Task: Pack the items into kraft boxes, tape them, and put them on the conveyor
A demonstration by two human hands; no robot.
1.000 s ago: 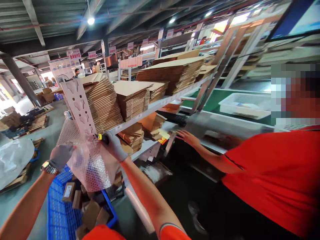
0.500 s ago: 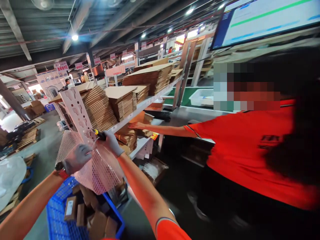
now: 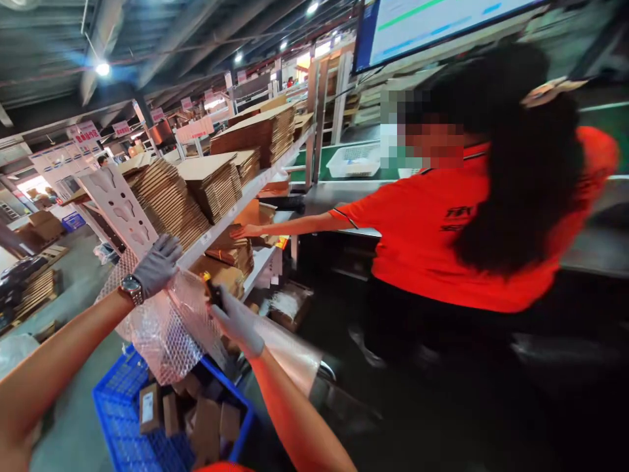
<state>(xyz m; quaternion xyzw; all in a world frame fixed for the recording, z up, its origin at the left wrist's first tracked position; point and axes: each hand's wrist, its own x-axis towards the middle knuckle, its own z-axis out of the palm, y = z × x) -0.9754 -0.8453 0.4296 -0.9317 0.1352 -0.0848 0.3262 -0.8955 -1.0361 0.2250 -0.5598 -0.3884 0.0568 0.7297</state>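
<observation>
My left hand (image 3: 157, 267), in a grey glove with a watch at the wrist, grips the upper part of a clear bubble wrap sheet (image 3: 170, 337) beside the white perforated shelf post (image 3: 118, 203). In my gloved right hand (image 3: 240, 322) is a yellow and black utility knife (image 3: 215, 294), held at the sheet's right side. Its blade cannot be made out. The sheet hangs over a blue crate (image 3: 111, 419) of small brown boxes (image 3: 205, 426). A roll of bubble wrap (image 3: 287, 354) extends to the right, partly behind my right forearm.
Stacks of flat cardboard (image 3: 209, 187) fill the shelf ahead. A co-worker in a red shirt (image 3: 417, 242) stands at the right, one arm reaching to the lower shelf. A monitor (image 3: 432, 26) hangs above. White baskets (image 3: 356, 160) sit on a green surface behind.
My right hand, with the knife, has moved down and right, away from the post. My left hand has risen to the sheet's upper part near the post. The view has shifted right.
</observation>
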